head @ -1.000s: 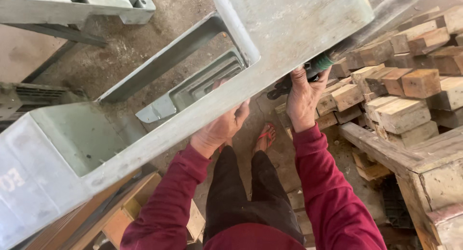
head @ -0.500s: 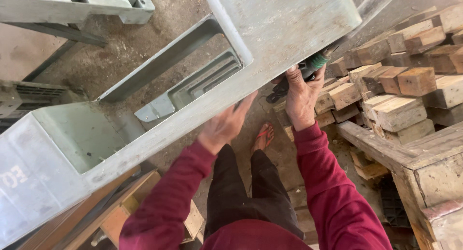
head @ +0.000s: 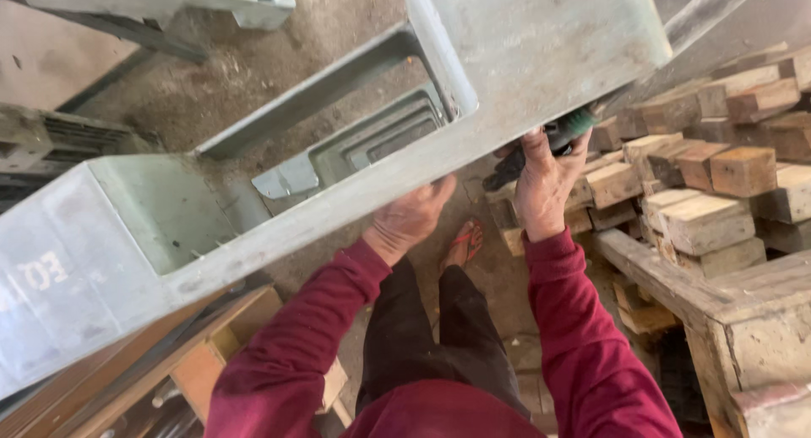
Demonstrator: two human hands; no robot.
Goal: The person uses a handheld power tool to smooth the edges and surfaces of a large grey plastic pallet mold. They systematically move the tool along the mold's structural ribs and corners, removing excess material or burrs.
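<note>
The left hand (head: 411, 221) presses its fingers against the underside of a grey pallet (head: 355, 180) tilted overhead. The right hand (head: 545, 183) is clamped around a green-and-black power tool (head: 541, 146) held to the pallet's lower edge, beside stacked wooden blocks (head: 710, 172).

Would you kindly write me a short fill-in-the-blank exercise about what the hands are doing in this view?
1. The right hand grips a power tool with a ____ and black body.
2. The left hand presses against the grey ____ frame.
3. Both sleeves are dark ____.
4. The wooden blocks lie on the person's ____ side.

Missing words: green; plastic; red; right
</note>
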